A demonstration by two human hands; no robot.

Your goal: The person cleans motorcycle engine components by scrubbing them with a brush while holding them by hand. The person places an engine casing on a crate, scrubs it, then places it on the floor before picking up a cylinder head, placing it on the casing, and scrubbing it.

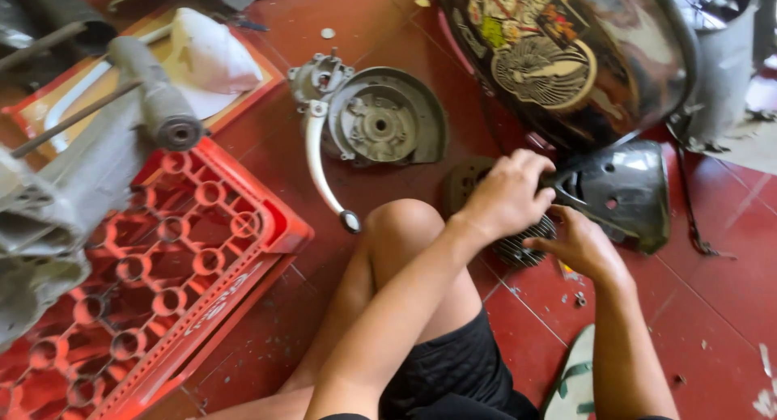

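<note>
You are sitting on the red tiled floor (pixel 712 307) with one knee raised, and both your hands are working on a round finned metal part (pixel 518 246) lying just beyond that knee. Your left hand (pixel 510 195) is lying curled over the top of it, fingers closed down on the part. Your right hand (pixel 576 243) is pressing in from the right side, fingers bent against the fins; whether it is fully gripping, you cannot tell from here. The part is lying directly under and between the two hands, with the left hand covering more of it. A dark plastic cover (pixel 623 189) is touching it on the right, below the painted fuel tank (pixel 566 56). A grey engine cover with a white lever (pixel 376 125) is lying well to the left, beside the red crate (pixel 186 274).
</note>
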